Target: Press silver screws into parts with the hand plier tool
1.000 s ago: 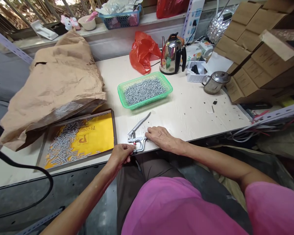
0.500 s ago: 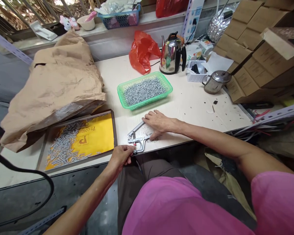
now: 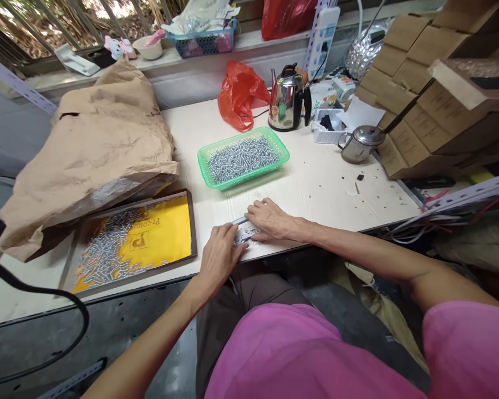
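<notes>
A pair of silver snap-fastener pliers lies at the table's front edge, between my hands. My left hand is over the head of the pliers, its fingers curled across and hiding the jaws. My right hand grips the handle end, with the fingers over the upper lever and the thumb by the lower handle. Behind them stands a green basket full of small metal pins or screws. To the left, a shallow tray with a yellow lining holds a heap of similar metal pieces.
Brown paper lies crumpled behind the tray. At the back are a red plastic bag, a steel kettle, a small white bin and a lidded metal pot. Cardboard boxes are stacked at the right.
My left hand has moved from pinching at the jaws' lower tip up onto the pliers' head, covering it. My right hand stays at the handles.
</notes>
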### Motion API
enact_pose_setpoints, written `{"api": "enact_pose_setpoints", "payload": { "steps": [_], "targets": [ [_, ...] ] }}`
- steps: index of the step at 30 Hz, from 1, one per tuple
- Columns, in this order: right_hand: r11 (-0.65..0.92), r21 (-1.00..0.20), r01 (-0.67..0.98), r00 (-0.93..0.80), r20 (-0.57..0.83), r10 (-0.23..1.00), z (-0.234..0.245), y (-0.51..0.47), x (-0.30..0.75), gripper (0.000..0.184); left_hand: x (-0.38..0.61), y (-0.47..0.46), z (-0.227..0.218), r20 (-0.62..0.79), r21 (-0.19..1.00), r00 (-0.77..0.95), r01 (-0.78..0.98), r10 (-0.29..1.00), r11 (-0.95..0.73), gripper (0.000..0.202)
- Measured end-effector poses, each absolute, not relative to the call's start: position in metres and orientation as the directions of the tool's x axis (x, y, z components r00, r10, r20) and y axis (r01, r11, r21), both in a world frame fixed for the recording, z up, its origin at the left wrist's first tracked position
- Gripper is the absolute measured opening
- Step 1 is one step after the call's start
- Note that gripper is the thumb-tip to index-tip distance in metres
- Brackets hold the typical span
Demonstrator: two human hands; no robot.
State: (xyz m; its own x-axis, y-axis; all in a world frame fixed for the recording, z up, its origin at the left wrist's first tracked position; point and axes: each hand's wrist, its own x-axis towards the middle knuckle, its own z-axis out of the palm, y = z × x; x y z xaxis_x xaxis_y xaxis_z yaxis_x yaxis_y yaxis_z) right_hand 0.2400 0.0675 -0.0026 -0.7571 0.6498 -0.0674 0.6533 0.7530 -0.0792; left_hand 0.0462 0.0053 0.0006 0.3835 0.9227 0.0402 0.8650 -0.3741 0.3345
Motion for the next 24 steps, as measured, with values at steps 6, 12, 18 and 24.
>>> {"api": "enact_pose_setpoints", "payload": {
  "steps": [6,12,18,24],
  "targets": [
    [0.706,-0.121,0.697,-0.717,-0.116,0.688,0.009,0.061,0.241,0.05,0.059,0.039,-0.008,-0.077,0.226,0.568,0.811,0.82,-0.54,0.054],
    [0.619,-0.142,0.773,-0.635,-0.154,0.757,0.011,0.057,0.237,0.038,0.062,0.05,-0.002,-0.153,0.195,0.52,0.849,0.84,-0.49,0.043],
    [0.625,-0.191,0.757,-0.653,-0.187,0.734,0.009,0.067,0.233,0.017,0.067,0.05,-0.003,-0.138,0.161,0.447,0.891,0.884,-0.426,0.024],
    [0.681,-0.221,0.698,-0.716,-0.202,0.668,0.004,0.082,0.235,0.017,0.072,0.048,-0.001,-0.148,0.151,0.403,0.912,0.903,-0.382,0.019]
  ]
}}
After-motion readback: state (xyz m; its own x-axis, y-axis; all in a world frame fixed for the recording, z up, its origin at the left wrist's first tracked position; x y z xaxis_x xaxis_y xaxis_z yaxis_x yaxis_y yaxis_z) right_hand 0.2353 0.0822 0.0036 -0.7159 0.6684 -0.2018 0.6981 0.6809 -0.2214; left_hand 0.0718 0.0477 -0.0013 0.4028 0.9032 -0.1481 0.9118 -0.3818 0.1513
